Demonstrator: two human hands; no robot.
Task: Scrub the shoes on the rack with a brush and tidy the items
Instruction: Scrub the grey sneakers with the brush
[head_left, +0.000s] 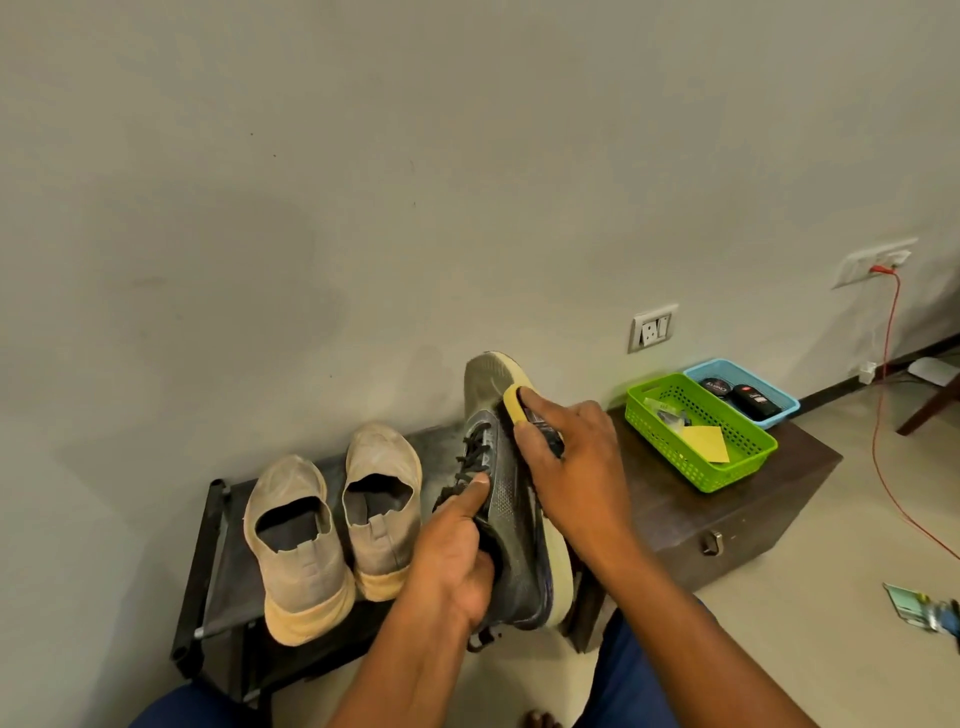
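A grey lace-up sneaker (511, 499) with a cream sole is held tilted on its side, toe toward the wall, above the black shoe rack (208, 566). My left hand (457, 551) grips it at the collar, thumb lying along the laces. My right hand (566, 457) holds a yellow-backed brush (514, 405) and presses it against the sneaker's upper near the toe. A pair of beige slip-on shoes (332, 525) stands on the rack to the left, toes to the wall.
A dark wooden trunk (727, 514) stands right of the rack. On it sit a green basket (701, 441) with a yellow cloth and a blue basket (743, 389) with polish tins. A red cable (883, 415) hangs from a wall socket. Small items lie on the floor at right.
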